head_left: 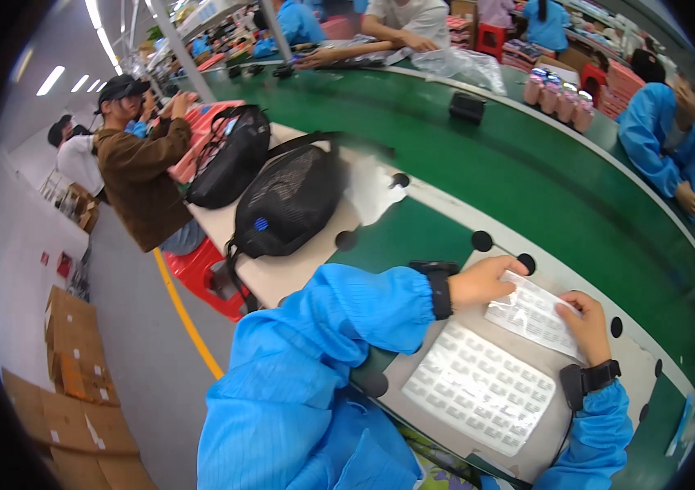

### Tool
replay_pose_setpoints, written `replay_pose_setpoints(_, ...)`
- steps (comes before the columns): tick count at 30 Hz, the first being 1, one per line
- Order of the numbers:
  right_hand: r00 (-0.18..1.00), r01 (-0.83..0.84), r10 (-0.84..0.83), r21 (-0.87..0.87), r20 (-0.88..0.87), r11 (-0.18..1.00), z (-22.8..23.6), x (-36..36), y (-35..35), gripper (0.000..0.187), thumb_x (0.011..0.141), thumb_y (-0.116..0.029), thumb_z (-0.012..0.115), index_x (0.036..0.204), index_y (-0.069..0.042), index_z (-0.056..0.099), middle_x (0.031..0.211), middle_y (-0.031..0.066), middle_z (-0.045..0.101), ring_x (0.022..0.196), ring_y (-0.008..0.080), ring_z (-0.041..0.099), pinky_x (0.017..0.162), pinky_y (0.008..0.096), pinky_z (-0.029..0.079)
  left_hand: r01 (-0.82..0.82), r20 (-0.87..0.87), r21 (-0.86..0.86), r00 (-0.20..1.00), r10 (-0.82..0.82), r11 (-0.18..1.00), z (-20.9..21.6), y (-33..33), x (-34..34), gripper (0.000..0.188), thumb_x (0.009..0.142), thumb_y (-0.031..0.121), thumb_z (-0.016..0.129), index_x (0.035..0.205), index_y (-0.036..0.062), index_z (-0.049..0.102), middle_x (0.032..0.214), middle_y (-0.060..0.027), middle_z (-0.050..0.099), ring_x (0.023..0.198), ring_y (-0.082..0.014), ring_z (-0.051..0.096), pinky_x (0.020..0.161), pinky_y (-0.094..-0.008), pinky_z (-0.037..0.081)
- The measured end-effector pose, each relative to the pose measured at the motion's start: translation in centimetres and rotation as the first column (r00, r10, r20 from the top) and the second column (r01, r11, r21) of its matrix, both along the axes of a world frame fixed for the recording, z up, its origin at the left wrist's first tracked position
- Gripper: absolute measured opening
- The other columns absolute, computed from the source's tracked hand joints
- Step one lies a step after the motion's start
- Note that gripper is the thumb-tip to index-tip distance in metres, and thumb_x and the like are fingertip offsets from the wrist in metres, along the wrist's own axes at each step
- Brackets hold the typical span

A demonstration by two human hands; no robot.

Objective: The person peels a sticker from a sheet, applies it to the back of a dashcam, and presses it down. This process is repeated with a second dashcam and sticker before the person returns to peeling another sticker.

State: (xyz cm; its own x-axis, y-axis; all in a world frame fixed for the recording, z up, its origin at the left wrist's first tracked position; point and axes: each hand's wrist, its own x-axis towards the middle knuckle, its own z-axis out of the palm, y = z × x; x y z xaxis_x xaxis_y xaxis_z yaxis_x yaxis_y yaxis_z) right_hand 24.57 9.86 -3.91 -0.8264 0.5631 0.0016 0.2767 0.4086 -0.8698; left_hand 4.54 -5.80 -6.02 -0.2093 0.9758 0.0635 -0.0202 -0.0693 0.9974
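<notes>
My left hand (pixel 486 282) pinches the upper left corner of a glossy white printed sheet (pixel 534 317), perhaps a clear plastic bag or film over paper. My right hand (pixel 586 325) has its thumb and fingers closed on the sheet's right side. Between the two hands the sheet is tilted slightly above the bench. Nearer to me, a larger white sheet (pixel 480 387) with rows of small grey printed labels lies flat on a beige board (pixel 413 372). Neither hand touches this larger sheet. Both wrists carry black straps over blue sleeves.
Black mesh bags (pixel 292 200) lie on the bench to the left, beside a torn white scrap (pixel 373 192). Black round discs (pixel 482 240) dot the bench. Beyond runs a green conveyor belt (pixel 413 135) with a black box (pixel 467 107) on it. Co-workers sit and stand around.
</notes>
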Motion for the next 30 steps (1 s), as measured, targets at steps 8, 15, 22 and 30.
replay_pose_setpoints(8, 0.99, -0.131, 0.143, 0.352, -0.006, 0.927, 7.1, -2.7, 2.0, 0.029, 0.074, -0.009, 0.064, 0.102, -0.001, 0.059, 0.081, 0.0069, 0.061, 0.079, 0.0162, 0.057, 0.074, 0.0282, 0.044, 0.166, 0.238, -0.25, 0.966, -0.105, 0.954, 6.2, 2.4, -2.4, 0.037, 0.086, 0.012, 0.054, 0.12, 0.0006, 0.045, 0.104, -0.0084, 0.058, 0.094, -0.0141, 0.057, 0.082, -0.0289, 0.046)
replay_pose_setpoints(15, 1.0, -0.004, 0.01, 0.338, -0.018, 0.941, 5.6, -6.5, 3.5, 0.036, 0.074, -0.008, 0.064, 0.109, -0.005, 0.055, 0.079, 0.005, 0.06, 0.079, 0.0153, 0.057, 0.077, 0.0276, 0.044, 0.164, 0.255, -0.247, 0.962, -0.1, 0.955, 3.1, 7.0, -3.6, 0.034, 0.089, 0.014, 0.052, 0.12, 0.0022, 0.046, 0.105, -0.0068, 0.057, 0.093, -0.0123, 0.056, 0.078, -0.026, 0.047)
replay_pose_setpoints(22, 0.99, 0.107, -0.09, 0.181, -0.105, 0.978, 2.0, -6.8, 4.7, 0.026, 0.074, -0.006, 0.065, 0.1, -0.005, 0.06, 0.082, 0.0055, 0.062, 0.082, 0.0172, 0.058, 0.078, 0.0275, 0.044, 0.024, 0.171, -0.114, 0.985, -0.004, 0.993, 2.6, 7.4, -2.8, 0.029, 0.091, 0.013, 0.047, 0.115, -0.0031, 0.049, 0.099, -0.0064, 0.059, 0.085, -0.0082, 0.055, 0.072, -0.023, 0.046)
replay_pose_setpoints(30, 0.971, 0.21, -0.161, 0.306, -0.177, 0.929, 1.9, -7.3, 4.9, 0.013, 0.07, -0.005, 0.069, 0.083, -0.003, 0.065, 0.086, 0.0049, 0.063, 0.089, 0.0189, 0.056, 0.08, 0.0285, 0.043, -0.02, 0.191, -0.161, 0.98, 0.051, 0.987, 2.4, 7.6, -2.2, 0.027, 0.093, 0.014, 0.045, 0.111, -0.0047, 0.052, 0.097, -0.0058, 0.062, 0.084, -0.0064, 0.055, 0.072, -0.0217, 0.045)
